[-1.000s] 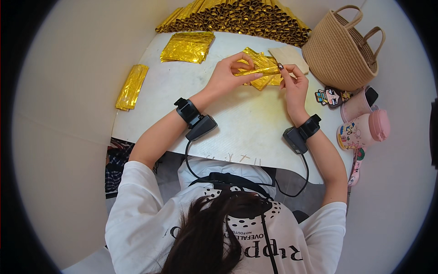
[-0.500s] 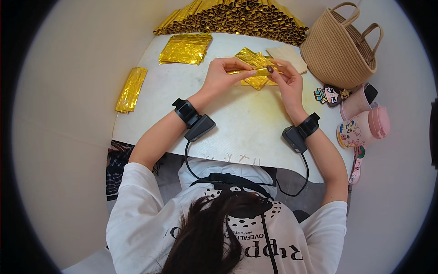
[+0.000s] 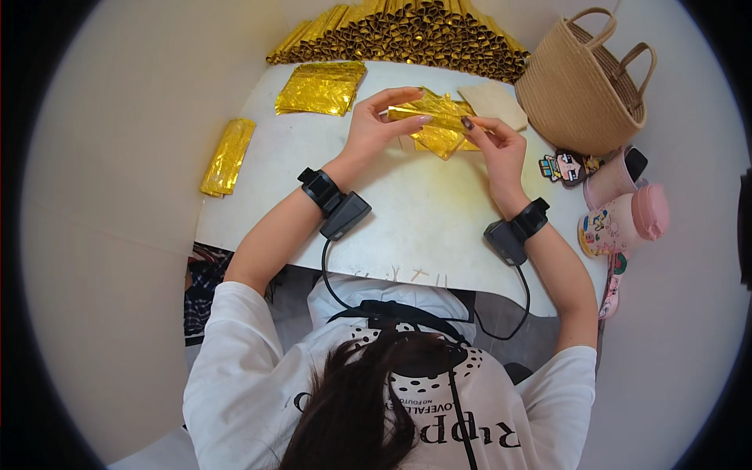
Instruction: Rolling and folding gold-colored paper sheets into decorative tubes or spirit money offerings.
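A gold foil paper roll (image 3: 440,118) stretches between my hands above the far middle of the table. The fingers and thumb of my left hand (image 3: 376,125) close round its left end. At the other end, my right hand (image 3: 500,145) pinches it between thumb and fingers. Loose gold foil sheets (image 3: 443,146) lie crosswise just beneath, partly hidden by the roll and fingers. A pale paper sheet (image 3: 495,106) lies behind my right hand. To the left of my hands is a flat stack of gold foil sheets (image 3: 319,88).
Many gold foil rolls (image 3: 407,39) are heaped along the table's far edge. A long gold bundle (image 3: 228,157) lies on the left edge of the white table (image 3: 313,227). A woven basket (image 3: 576,94), a cartoon figure (image 3: 562,166), a cup (image 3: 611,174) and a pink-lidded bottle (image 3: 619,219) line the right.
The foil strip between my hands now shows a broader face than before. My left fingers have lifted and spread somewhat, and my right hand has turned slightly and lowered.
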A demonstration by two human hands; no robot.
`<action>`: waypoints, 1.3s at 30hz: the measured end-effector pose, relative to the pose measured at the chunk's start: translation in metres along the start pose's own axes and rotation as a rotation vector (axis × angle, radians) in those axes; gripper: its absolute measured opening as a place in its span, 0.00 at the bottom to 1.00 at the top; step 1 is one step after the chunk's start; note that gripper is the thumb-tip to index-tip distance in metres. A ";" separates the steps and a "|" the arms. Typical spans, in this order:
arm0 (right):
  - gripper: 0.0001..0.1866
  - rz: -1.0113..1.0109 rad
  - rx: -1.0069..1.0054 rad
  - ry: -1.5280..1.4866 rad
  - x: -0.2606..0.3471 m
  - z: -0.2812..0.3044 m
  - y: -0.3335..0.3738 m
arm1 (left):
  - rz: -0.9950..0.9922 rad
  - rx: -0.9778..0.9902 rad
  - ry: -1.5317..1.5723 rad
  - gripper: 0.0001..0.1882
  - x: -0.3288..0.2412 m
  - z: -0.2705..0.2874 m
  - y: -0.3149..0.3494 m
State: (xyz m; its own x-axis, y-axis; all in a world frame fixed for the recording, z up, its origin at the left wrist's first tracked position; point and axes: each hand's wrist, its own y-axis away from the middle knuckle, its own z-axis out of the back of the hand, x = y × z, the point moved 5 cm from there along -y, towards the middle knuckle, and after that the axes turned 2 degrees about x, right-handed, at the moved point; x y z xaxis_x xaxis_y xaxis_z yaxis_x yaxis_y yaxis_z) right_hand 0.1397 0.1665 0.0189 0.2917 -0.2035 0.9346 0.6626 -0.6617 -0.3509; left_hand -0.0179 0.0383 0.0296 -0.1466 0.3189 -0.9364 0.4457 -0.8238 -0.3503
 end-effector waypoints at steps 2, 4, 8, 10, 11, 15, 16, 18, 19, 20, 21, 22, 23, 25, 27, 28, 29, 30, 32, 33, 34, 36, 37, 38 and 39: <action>0.07 -0.040 -0.036 -0.083 0.000 -0.002 0.005 | 0.042 -0.017 0.109 0.23 0.001 0.002 -0.001; 0.07 -0.032 -0.034 -0.089 0.003 -0.006 0.010 | 0.261 -0.047 0.383 0.20 0.012 0.000 0.002; 0.15 0.202 0.038 0.128 0.025 -0.008 0.009 | 0.223 -0.042 0.566 0.18 0.027 0.000 -0.001; 0.22 0.483 0.209 0.403 0.075 -0.036 0.015 | 0.243 -0.143 0.530 0.18 0.038 0.019 0.001; 0.25 0.570 0.279 0.394 0.107 -0.048 0.023 | 0.288 -0.211 0.502 0.18 0.034 0.020 0.004; 0.22 0.991 0.477 -0.081 0.195 -0.091 0.067 | 0.257 -0.199 0.545 0.18 0.021 0.011 0.004; 0.18 1.011 0.449 -0.232 0.217 -0.104 0.085 | 0.261 -0.278 0.496 0.18 0.014 0.019 0.008; 0.17 1.027 0.439 -0.512 0.222 -0.112 0.088 | 0.302 -0.220 0.521 0.18 0.029 0.011 0.006; 0.17 1.038 0.433 -0.500 0.219 -0.115 0.090 | 0.321 -0.178 0.530 0.18 0.031 0.010 0.002; 0.16 0.908 0.449 -0.530 0.214 -0.119 0.094 | 0.316 -0.168 0.526 0.17 0.031 0.008 0.004; 0.16 0.776 0.465 -0.557 0.208 -0.122 0.098 | 0.319 -0.168 0.531 0.17 0.033 0.010 0.006; 0.15 0.651 0.480 -0.577 0.206 -0.123 0.094 | 0.327 -0.132 0.509 0.18 0.036 0.010 0.003; 0.12 1.122 0.190 -0.281 0.218 -0.107 0.103 | 0.335 -0.095 0.489 0.20 0.038 0.008 -0.001; 0.12 1.109 0.201 -0.272 0.221 -0.102 0.108 | 0.333 -0.088 0.486 0.19 0.034 0.009 0.002; 0.12 1.093 0.212 -0.258 0.221 -0.100 0.108 | 0.293 -0.071 0.498 0.18 0.030 0.010 0.000; 0.12 1.085 0.214 -0.251 0.218 -0.103 0.108 | 0.302 -0.105 0.490 0.18 0.026 0.009 0.001; 0.12 1.078 0.216 -0.245 0.220 -0.099 0.112 | 0.309 -0.101 0.492 0.18 0.027 0.009 0.002; 0.12 1.073 0.220 -0.237 0.219 -0.103 0.117 | 0.304 -0.086 0.488 0.18 0.030 0.011 0.001; 0.12 1.063 0.226 -0.225 0.218 -0.101 0.124 | 0.302 -0.069 0.484 0.18 0.034 0.013 0.001; 0.12 1.061 0.232 -0.223 0.217 -0.100 0.123 | 0.300 -0.067 0.475 0.19 0.034 0.014 0.000; 0.12 1.059 0.238 -0.222 0.216 -0.106 0.119 | 0.298 -0.066 0.464 0.19 0.034 0.014 0.000; 0.12 1.058 0.250 -0.218 0.220 -0.097 0.117 | 0.308 -0.080 0.461 0.19 0.032 0.010 0.002; 0.12 1.057 0.256 -0.214 0.224 -0.085 0.114 | 0.319 -0.094 0.460 0.19 0.031 0.008 0.002; 0.12 1.057 0.262 -0.209 0.228 -0.081 0.115 | 0.317 -0.090 0.461 0.19 0.031 0.009 -0.001; 0.12 1.050 0.265 -0.208 0.228 -0.078 0.116 | 0.306 -0.074 0.468 0.19 0.032 0.009 -0.001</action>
State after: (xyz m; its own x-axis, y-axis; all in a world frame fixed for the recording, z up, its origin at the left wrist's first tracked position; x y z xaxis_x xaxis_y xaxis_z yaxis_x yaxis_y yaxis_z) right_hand 0.2297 -0.0130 0.1957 0.8901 -0.4321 0.1447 0.1368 -0.0496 -0.9894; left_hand -0.0307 0.0457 -0.0005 0.3985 0.2582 -0.8801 0.4692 -0.8819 -0.0462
